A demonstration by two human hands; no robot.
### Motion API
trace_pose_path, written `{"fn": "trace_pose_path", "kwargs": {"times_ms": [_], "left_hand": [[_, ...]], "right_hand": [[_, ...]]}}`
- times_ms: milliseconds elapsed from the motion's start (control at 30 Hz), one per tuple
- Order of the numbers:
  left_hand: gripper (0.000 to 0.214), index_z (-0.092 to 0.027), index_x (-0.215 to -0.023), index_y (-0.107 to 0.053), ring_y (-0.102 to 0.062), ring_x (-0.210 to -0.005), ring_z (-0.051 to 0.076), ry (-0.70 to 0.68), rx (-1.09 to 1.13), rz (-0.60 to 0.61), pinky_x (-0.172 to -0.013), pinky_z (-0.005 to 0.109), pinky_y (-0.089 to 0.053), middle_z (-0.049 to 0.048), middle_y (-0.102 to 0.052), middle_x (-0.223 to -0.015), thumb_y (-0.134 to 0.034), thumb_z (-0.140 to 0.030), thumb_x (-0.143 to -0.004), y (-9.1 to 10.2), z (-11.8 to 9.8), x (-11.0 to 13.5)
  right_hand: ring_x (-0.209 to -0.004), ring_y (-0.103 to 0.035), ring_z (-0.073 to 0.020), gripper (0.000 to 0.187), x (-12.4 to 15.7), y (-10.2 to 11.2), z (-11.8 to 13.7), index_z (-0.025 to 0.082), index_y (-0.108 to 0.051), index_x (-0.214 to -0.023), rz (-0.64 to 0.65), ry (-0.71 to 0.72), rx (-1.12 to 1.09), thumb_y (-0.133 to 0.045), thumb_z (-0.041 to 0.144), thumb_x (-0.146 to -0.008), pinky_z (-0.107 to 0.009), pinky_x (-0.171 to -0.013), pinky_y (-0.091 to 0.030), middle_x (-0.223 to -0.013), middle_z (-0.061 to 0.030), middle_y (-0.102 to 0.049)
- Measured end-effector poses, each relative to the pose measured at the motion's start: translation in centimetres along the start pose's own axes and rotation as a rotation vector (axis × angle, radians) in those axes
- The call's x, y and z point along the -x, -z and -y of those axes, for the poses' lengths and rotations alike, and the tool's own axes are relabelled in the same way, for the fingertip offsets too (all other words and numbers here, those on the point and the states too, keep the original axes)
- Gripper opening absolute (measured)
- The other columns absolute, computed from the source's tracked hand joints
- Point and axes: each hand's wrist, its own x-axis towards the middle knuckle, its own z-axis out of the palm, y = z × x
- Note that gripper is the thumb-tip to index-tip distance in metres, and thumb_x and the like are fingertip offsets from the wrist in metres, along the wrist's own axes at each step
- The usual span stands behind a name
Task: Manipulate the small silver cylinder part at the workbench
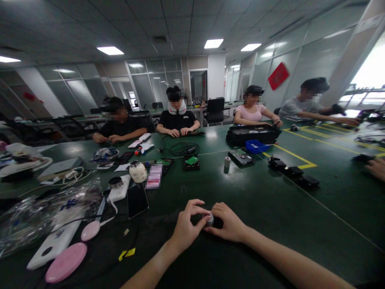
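Close to me on the table, a small round silver-grey piece (209,220) sits between my two hands. My left hand (187,221) pinches its top and side with the thumb and forefinger, the other fingers raised. From the other side my right hand (230,223) grips the same piece between thumb and bent fingers. Much of the piece is covered by fingers, so its exact kind does not show. Beyond the hands stands a short silver cylinder (227,162), upright and untouched. A hard drive (241,157) lies behind it, and another drive with a green board (191,162) lies further left.
On my left are a black phone (137,200), a white jar (137,171), pink discs (66,263) and clear plastic wrapping (69,204). A blue tray (256,147) and black modules (293,171) are ahead right. Several people sit around the table; another person's hand (376,168) shows at far right.
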Motion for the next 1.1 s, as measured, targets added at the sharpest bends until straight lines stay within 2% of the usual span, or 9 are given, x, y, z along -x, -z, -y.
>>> {"fn": "trace_pose_path", "kwargs": {"times_ms": [233, 433, 600, 733, 900, 1100], "left_hand": [[0.02, -0.022, -0.102, -0.069, -0.065, -0.103, 0.024, -0.041, 0.003, 0.035, -0.095, 0.038, -0.051, 0.0088, -0.063, -0.114, -0.061, -0.016, -0.084, -0.33, 0.18, 0.41], [0.032, -0.023, -0.114, -0.064, -0.064, -0.106, 0.025, -0.02, -0.006, 0.046, -0.098, 0.041, -0.05, 0.0105, -0.059, -0.124, -0.062, -0.017, -0.082, -0.12, -0.05, 0.47], [0.024, -0.023, -0.106, -0.068, -0.064, -0.106, 0.026, -0.014, 0.01, 0.064, -0.098, 0.043, -0.049, 0.0098, -0.062, -0.121, -0.062, -0.017, -0.083, 0.04, -0.08, 0.43], [0.02, -0.022, -0.101, -0.069, -0.063, -0.109, 0.026, -0.014, 0.025, 0.054, -0.098, 0.041, -0.049, 0.0091, -0.064, -0.117, -0.063, -0.018, -0.083, 0.07, 0.2, 0.36], [0.014, -0.021, -0.094, -0.069, -0.067, -0.097, 0.023, 0.019, 0.022, 0.007, -0.093, 0.037, -0.05, 0.0074, -0.066, -0.11, -0.068, -0.018, -0.08, -0.02, 0.33, 0.24], [0.01, -0.02, -0.089, -0.067, -0.066, -0.097, 0.024, 0.017, -0.004, -0.025, -0.091, 0.038, -0.05, 0.0081, -0.069, -0.102, -0.069, -0.024, -0.08, -0.37, 0.43, 0.39]], "right_hand": [[-0.081, -0.057, -0.02, 0.021, 0.16, -0.1, -0.11, 0.018, -0.064, -0.089, -0.011, 0.01, 0.008, -0.07, 0.036, -0.079, -0.033, -0.075, -0.039, -0.084, -0.0043, -0.066], [-0.082, -0.057, -0.0204, 0.023, 0.21, -0.15, -0.21, 0.018, -0.064, -0.094, -0.003, 0.015, -0.005, -0.069, 0.036, -0.08, -0.034, -0.077, -0.04, -0.087, -0.0048, -0.067], [-0.08, -0.057, -0.0198, 0.021, 0.21, -0.1, -0.26, 0.018, -0.063, -0.086, 0.0, 0.015, 0.002, -0.069, 0.037, -0.08, -0.033, -0.076, -0.04, -0.083, -0.0039, -0.066], [-0.082, -0.058, -0.0203, 0.022, 0.15, 0.08, -0.09, 0.018, -0.064, -0.09, 0.013, 0.019, -0.006, -0.069, 0.037, -0.081, -0.034, -0.077, -0.041, -0.084, -0.0042, -0.066], [-0.083, -0.058, -0.02, 0.022, 0.08, 0.18, 0.14, 0.018, -0.064, -0.09, 0.02, 0.016, -0.021, -0.069, 0.037, -0.08, -0.034, -0.077, -0.04, -0.085, -0.0037, -0.066], [-0.082, -0.058, -0.0195, 0.024, 0.14, -0.07, 0.05, 0.019, -0.064, -0.092, 0.005, 0.016, -0.008, -0.071, 0.038, -0.079, -0.033, -0.077, -0.04, -0.086, -0.0033, -0.066]]}}
